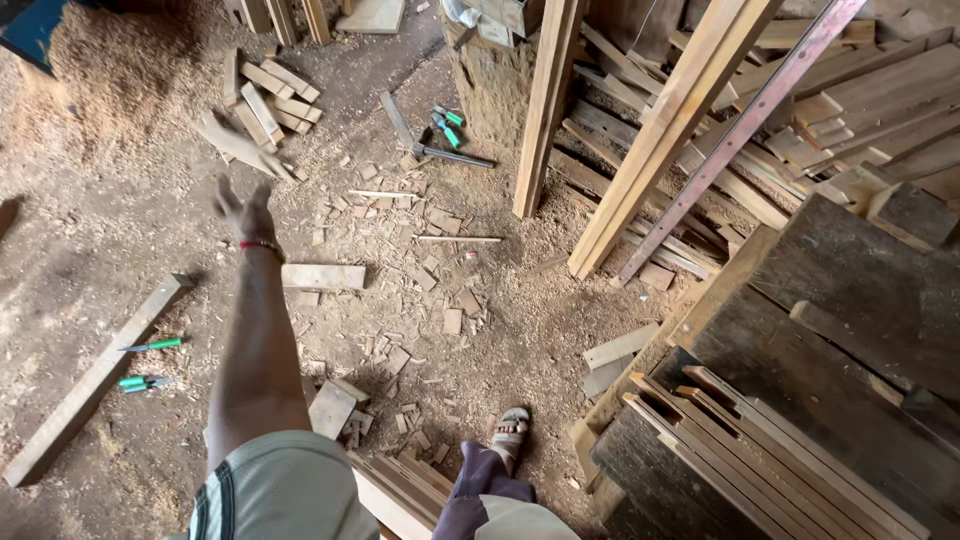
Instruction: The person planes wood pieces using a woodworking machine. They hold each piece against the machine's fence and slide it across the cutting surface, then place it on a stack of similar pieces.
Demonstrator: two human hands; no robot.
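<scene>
My left hand [243, 212] reaches forward over the sawdust floor with its fingers spread and nothing in it. A red band sits on the wrist. Just beyond the fingertips a blurred piece of wood [240, 147] shows, apart from the hand; I cannot tell whether it is in the air or lying on the floor. Past it lies a pile of short wood blocks [275, 95]. A flat wood block [322, 276] rests on the floor right of my wrist. My right hand is out of view.
A long plank [95, 380] lies at the left beside green-handled tools [152, 346]. A metal square [430, 150] lies ahead. Leaning timbers [680, 130] and a dark bench with stacked planks [760, 460] fill the right. My sandalled foot [510, 432] stands among offcuts.
</scene>
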